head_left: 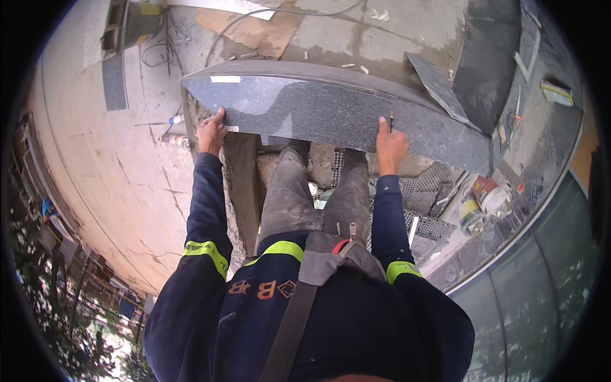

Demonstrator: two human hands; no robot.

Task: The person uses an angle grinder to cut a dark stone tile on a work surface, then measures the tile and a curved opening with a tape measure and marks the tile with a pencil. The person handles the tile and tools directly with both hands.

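A long speckled grey stone slab (pixel 305 108) lies across in front of my legs, with white patches along its left part. At the slab's near left edge, my left hand (pixel 211 134) is closed, its fingertips against the stone. My right hand (pixel 391 148) is closed around a dark, thin pen-like marker (pixel 391 121), whose narrow tip points away from me. That hand rests at the slab's near edge, right of the middle. The undersides of both hands' grips are hidden.
A loose grey slab piece (pixel 436 86) leans at the far right of the long slab. Containers (pixel 490 196) and black mesh matting (pixel 426 191) lie at right. A cable (pixel 235 25) crosses the dusty floor beyond, among small chips. A pale wall-like surface (pixel 121 172) extends at left.
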